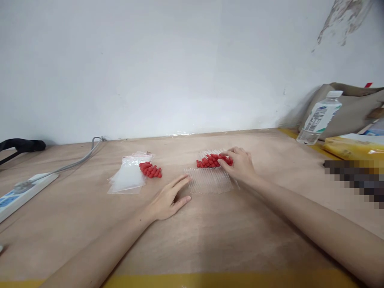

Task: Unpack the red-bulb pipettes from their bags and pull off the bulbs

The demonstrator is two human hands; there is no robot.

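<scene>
A row of thin clear tubes (210, 181) lies side by side on the wooden table, with more clear tubes behind it. Across them sits a band of small red rubber bulbs (208, 161). My right hand (240, 164) reaches the right end of this band, thumb and fingers closed around some red bulbs; how many is hidden. My left hand (170, 199) rests beside the left edge of the tubes, thumb and fingers apart, its fingertips at the nearest tubes and nothing held. Left of it is a second small pile of red rubber bulbs (150, 170), touching clear zip bags (127, 176).
A white power strip (28, 192) with a grey cable (75, 160) lies at the left, near a black strap (22, 147). On the right stand a tilted plastic bottle (319, 118), a beige bag (351, 108) and a yellow package (357, 150). A white wall (180, 72) bounds the back.
</scene>
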